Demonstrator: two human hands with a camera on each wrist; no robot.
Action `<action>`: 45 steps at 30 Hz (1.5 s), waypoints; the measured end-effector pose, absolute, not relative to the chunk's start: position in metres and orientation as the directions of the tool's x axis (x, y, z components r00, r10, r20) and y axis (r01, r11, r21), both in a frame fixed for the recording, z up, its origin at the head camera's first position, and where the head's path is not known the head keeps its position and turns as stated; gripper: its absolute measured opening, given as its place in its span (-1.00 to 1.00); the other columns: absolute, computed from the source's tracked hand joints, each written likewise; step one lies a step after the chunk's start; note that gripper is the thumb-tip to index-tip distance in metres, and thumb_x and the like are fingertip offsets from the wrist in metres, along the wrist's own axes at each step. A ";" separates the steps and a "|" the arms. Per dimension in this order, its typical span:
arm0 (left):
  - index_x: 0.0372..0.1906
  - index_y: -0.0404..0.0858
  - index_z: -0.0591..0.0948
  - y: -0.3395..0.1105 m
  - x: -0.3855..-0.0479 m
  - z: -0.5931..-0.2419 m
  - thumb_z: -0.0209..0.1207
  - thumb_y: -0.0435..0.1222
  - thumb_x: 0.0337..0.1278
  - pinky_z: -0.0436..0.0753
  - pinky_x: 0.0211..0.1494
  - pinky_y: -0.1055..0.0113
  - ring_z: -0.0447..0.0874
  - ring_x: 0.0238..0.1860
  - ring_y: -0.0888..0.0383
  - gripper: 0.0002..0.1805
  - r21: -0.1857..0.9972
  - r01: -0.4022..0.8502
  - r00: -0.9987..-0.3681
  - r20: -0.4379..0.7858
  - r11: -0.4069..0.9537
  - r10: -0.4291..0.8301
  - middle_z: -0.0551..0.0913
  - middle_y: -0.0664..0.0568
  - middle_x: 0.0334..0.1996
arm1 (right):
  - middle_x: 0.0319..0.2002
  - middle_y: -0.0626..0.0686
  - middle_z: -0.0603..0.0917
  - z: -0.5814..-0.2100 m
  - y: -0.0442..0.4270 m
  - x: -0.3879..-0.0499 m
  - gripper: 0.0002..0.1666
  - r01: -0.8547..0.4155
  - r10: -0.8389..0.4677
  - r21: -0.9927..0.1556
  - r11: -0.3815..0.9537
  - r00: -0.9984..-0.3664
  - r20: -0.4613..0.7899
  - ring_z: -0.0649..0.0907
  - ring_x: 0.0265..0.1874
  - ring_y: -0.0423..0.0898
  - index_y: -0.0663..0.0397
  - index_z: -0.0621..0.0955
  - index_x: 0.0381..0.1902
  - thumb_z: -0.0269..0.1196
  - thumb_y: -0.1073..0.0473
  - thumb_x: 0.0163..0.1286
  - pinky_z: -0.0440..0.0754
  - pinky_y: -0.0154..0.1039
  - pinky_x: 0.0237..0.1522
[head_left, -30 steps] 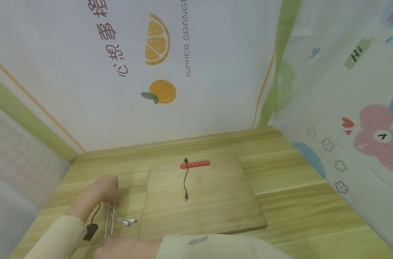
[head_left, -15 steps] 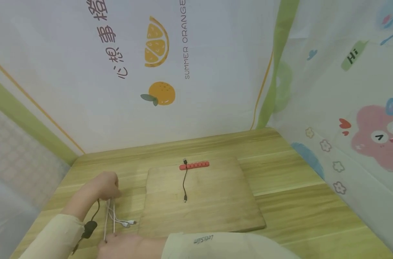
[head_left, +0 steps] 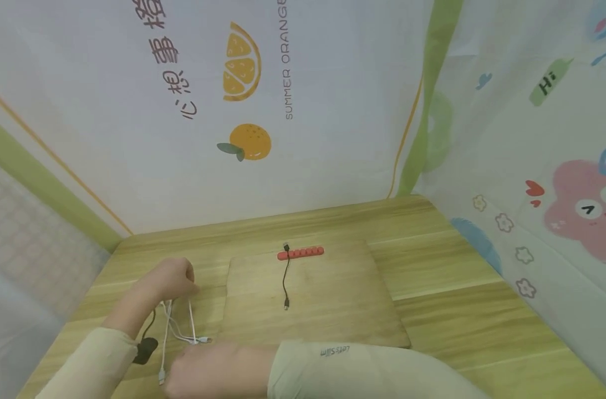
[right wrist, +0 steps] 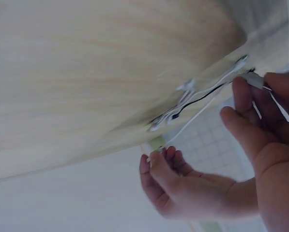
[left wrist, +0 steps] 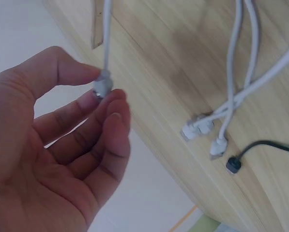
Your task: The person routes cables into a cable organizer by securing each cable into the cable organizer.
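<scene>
My left hand point(head_left: 175, 280) pinches one plug of a white USB cable point(left wrist: 107, 38) between thumb and fingertips, above the table's left side. My right hand point(head_left: 218, 368) pinches the cable's other, larger plug point(right wrist: 253, 79) near the front. Between the two hands the cable stretches nearly straight in the right wrist view. Below lie several more white cables point(left wrist: 231, 87), crossing each other, and a black cable point(left wrist: 275, 143) beside them. On the wooden board, a short black cable point(head_left: 285, 280) runs across the left end of a red cable holder point(head_left: 303, 252).
The thin wooden board point(head_left: 322, 310) lies mid-table on the wood-grain tabletop point(head_left: 462, 277). A dark rounded object point(head_left: 145, 350) sits by the left sleeve. Printed curtains point(head_left: 332, 138) stand behind and to the right of the table.
Both hands have shifted right, and the left also slightly away from me. One white cable has come away from the others with them. The board, holder and short black cable stay put.
</scene>
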State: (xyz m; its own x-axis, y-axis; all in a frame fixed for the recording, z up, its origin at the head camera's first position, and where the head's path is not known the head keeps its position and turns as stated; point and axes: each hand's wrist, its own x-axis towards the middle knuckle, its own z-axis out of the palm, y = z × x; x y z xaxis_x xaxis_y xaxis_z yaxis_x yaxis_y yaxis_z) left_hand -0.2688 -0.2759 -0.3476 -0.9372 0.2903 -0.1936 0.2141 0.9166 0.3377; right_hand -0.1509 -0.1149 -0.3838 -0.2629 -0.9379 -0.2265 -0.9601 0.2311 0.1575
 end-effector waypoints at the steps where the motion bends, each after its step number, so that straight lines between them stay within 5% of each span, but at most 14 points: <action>1: -0.45 -0.29 0.60 -0.274 -0.270 -0.347 0.36 -0.34 0.13 0.53 -0.41 0.28 0.49 -0.51 0.14 -0.83 0.338 0.213 -0.940 -0.186 0.917 0.287 0.59 0.01 -0.53 | -0.16 -0.43 0.70 -0.382 -0.113 -0.153 -0.83 -0.957 -0.940 0.193 0.217 -0.259 -0.224 0.60 -0.19 -0.49 -0.49 0.70 -0.19 0.19 -0.08 0.63 0.57 -0.55 0.04; 5: -0.23 -0.43 0.67 -0.267 -0.275 -0.345 0.36 -0.28 0.13 0.61 -0.35 0.20 0.57 -0.43 0.09 -0.74 0.316 0.227 -0.951 -0.133 0.921 0.280 0.72 -0.14 -0.34 | -0.07 -0.42 0.71 -0.376 -0.101 -0.162 -0.87 -0.926 -0.942 0.326 0.193 -0.268 -0.204 0.64 -0.08 -0.47 -0.47 0.70 -0.06 0.24 -0.01 0.59 0.53 -0.54 0.19; 11: -0.04 -0.49 0.70 -0.250 -0.279 -0.343 0.37 -0.24 0.17 0.75 -0.22 0.08 0.75 -0.28 -0.01 -0.61 0.316 0.282 -0.956 0.009 0.906 0.294 0.79 -0.27 -0.19 | -0.19 -0.35 0.71 -0.369 -0.069 -0.169 -0.95 -0.885 -0.933 0.354 0.304 -0.351 -0.076 0.63 -0.17 -0.38 -0.44 0.70 -0.18 0.33 -0.13 0.49 0.57 -0.55 -0.02; 20: 0.04 -0.45 0.71 -0.209 -0.281 -0.335 0.28 -0.38 0.29 0.64 -0.27 0.18 0.63 -0.35 0.07 -0.70 0.349 0.365 -0.931 0.163 0.863 0.328 0.76 -0.15 -0.27 | -0.27 -0.24 0.64 -0.351 -0.014 -0.171 -0.72 -0.847 -0.887 0.267 0.459 -0.453 0.086 0.58 -0.29 -0.35 -0.19 0.70 -0.05 0.42 0.20 0.31 0.51 -0.56 -0.32; 27: 0.22 -0.42 0.67 -0.163 -0.283 -0.326 0.22 -0.46 0.45 0.80 0.01 0.04 0.84 -0.01 -0.13 -0.67 0.350 0.429 -0.900 0.240 0.832 0.364 0.82 -0.25 0.00 | -0.33 -0.20 0.62 -0.346 0.016 -0.172 -0.68 -0.842 -0.869 0.216 0.495 -0.471 0.155 0.53 -0.37 -0.32 -0.12 0.72 -0.12 0.40 0.33 0.19 0.49 -0.54 -0.35; 36: 0.00 -0.34 0.72 -0.122 -0.297 -0.331 0.27 -0.42 0.44 0.80 -0.02 0.15 0.84 -0.10 -0.03 -0.85 0.085 0.654 -0.676 0.510 0.751 0.531 0.82 -0.08 -0.14 | -0.48 -0.15 0.47 -0.337 0.039 -0.178 -0.71 -0.808 -0.809 0.124 0.576 -0.544 0.222 0.35 -0.52 -0.30 -0.05 0.66 -0.35 0.42 0.44 0.07 0.28 -0.51 -0.48; 45: -0.15 -0.29 0.71 -0.105 -0.314 -0.336 0.34 -0.39 0.37 0.80 -0.13 0.14 0.83 -0.18 -0.03 -0.95 0.052 0.619 -0.684 0.524 0.783 0.507 0.81 -0.04 -0.25 | -0.58 -0.18 0.29 -0.334 0.055 -0.195 -0.62 -0.811 -0.773 -0.053 0.583 -0.574 0.272 0.24 -0.56 -0.30 -0.01 0.46 -0.55 0.32 0.54 0.16 0.16 -0.51 -0.49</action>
State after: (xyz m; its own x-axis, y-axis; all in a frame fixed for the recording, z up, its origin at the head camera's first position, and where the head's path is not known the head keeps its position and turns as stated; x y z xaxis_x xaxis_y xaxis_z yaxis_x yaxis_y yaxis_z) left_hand -0.3138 -0.1053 -0.3362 -0.6844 0.5067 0.5242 0.6194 0.7834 0.0515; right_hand -0.1954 0.0553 -0.3339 -0.5736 -0.7725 0.2724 -0.8106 0.5831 -0.0533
